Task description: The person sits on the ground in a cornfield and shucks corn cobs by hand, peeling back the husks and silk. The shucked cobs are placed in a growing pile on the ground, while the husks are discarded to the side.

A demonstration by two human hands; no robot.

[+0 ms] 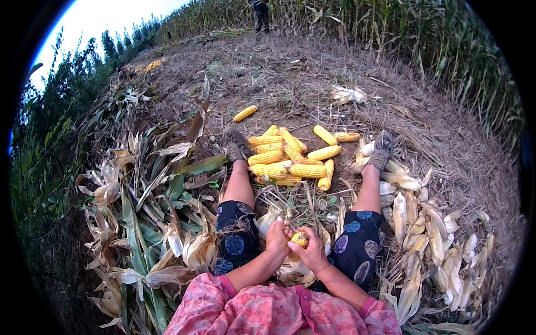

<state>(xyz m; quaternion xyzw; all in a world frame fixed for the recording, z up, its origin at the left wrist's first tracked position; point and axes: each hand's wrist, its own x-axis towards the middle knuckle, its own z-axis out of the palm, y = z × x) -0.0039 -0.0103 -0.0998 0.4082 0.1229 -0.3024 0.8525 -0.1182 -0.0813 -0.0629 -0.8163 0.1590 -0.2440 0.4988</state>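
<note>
My right hand (pixel 312 251) is wrapped around a yellow ear of corn (pixel 300 238), whose kernelled end pokes out between thumb and fingers. Close against it on the left is my left hand (pixel 277 238), thumb up and fingers curled; whether anything is in its fingers is unclear. Pale dry husk (pixel 296 274) lies beneath both hands, between my legs. Farther out, between my shoes, husked yellow ears (pixel 268 157) form a loose pile on the soil. One separate husked ear (pixel 245 113) lies beyond the left shoe.
Several ears in dry husks (pixel 435 238) are heaped along my right leg. Stripped husks and leaves (pixel 159 247) bank up on my left. A person (pixel 261 16) stands far off before standing corn stalks (pixel 377 25). More yellow corn (pixel 155 64) lies at far left.
</note>
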